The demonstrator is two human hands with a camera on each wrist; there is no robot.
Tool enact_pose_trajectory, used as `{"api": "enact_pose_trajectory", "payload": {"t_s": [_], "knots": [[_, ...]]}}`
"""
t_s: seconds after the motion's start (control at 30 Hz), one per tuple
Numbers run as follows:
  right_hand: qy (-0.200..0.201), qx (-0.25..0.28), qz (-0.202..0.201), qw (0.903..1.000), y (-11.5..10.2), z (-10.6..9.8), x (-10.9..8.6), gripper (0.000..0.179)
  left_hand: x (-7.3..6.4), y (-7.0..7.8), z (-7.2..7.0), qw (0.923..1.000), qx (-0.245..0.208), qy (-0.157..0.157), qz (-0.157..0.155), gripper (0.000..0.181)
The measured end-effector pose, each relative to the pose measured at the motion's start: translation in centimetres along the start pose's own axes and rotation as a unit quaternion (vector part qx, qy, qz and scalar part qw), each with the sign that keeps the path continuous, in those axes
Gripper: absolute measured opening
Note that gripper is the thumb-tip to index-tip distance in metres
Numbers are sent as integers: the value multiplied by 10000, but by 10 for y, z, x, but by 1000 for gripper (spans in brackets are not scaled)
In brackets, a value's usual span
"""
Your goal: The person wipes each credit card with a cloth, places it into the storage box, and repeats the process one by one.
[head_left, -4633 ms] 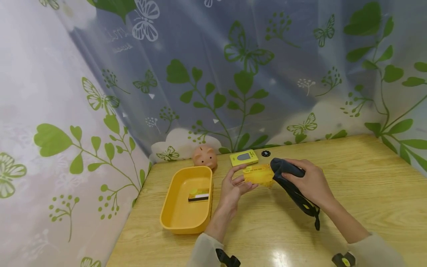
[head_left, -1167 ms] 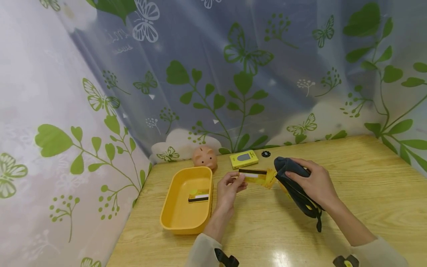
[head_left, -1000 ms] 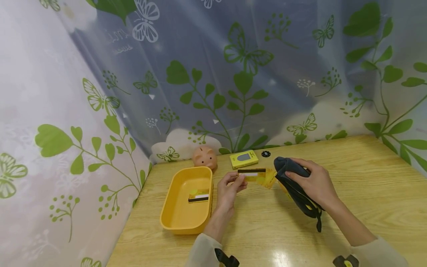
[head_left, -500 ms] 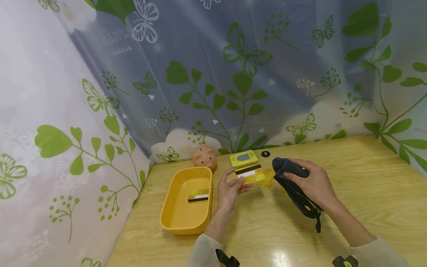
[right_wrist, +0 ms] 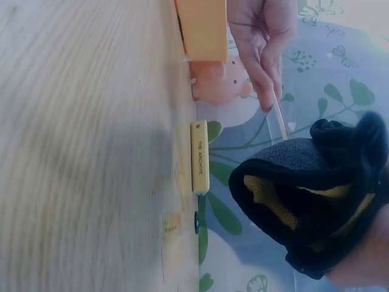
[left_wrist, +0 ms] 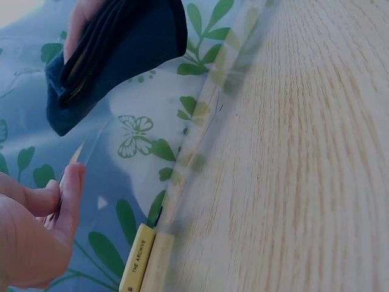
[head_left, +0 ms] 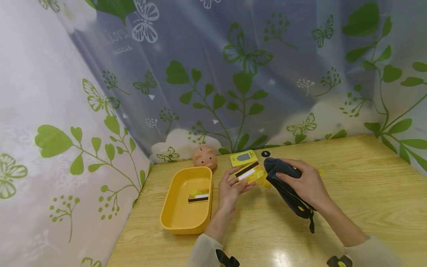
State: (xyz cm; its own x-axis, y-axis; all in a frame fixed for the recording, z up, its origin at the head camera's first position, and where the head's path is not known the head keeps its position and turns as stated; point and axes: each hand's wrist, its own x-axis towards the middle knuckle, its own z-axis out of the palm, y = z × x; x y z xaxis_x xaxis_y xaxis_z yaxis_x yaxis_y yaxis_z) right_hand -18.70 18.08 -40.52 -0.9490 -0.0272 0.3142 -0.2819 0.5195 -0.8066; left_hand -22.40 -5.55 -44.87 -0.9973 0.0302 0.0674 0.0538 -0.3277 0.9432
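My left hand (head_left: 230, 189) pinches a yellow card (head_left: 247, 173) with a black stripe and a white strip, thumb on its near face. More yellow shows beyond its right end, beside the cloth; I cannot tell how far it runs or whether it touches. In the left wrist view the card is nearly edge-on. My right hand (head_left: 305, 181) grips a dark blue cloth pouch (head_left: 283, 178) with black edging and a hanging cord. The right wrist view shows its yellowish lining (right_wrist: 267, 201). Another striped yellow card (head_left: 198, 195) lies in the yellow bin (head_left: 176, 222).
On the wooden table (head_left: 373, 178) stand a pink piggy bank (head_left: 204, 157) and a yellow box (head_left: 242, 158) behind my hands, with a small black disc (head_left: 265, 154) beside the box. Past my right hand a yellow card (right_wrist: 172, 237) lies flat. A patterned curtain (head_left: 213, 74) hangs behind.
The card in my left hand has turned from its unstriped side to the striped side, and now tilts up to the right. My right hand has shifted slightly left with the pouch.
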Motion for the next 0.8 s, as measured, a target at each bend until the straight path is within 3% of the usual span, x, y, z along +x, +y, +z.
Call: {"api": "enact_pose_trajectory", "payload": {"t_s": [0.13,0.4,0.67,0.8], "knots": [[-29,124,-193,9997,-4,8,1,55,1,-1,1,9998,123,-119,-91,55],[-175,295,-482,9983,-11,33,1,49,-1,3,4,9910,1187,-538,-303,65],[-318,303,-712,9965,-13,53,2,45,-2,5,7,9853,1514,-747,-271,78],[-298,284,-722,9965,-12,54,2,44,-2,7,4,9845,1503,-863,-259,76]]}}
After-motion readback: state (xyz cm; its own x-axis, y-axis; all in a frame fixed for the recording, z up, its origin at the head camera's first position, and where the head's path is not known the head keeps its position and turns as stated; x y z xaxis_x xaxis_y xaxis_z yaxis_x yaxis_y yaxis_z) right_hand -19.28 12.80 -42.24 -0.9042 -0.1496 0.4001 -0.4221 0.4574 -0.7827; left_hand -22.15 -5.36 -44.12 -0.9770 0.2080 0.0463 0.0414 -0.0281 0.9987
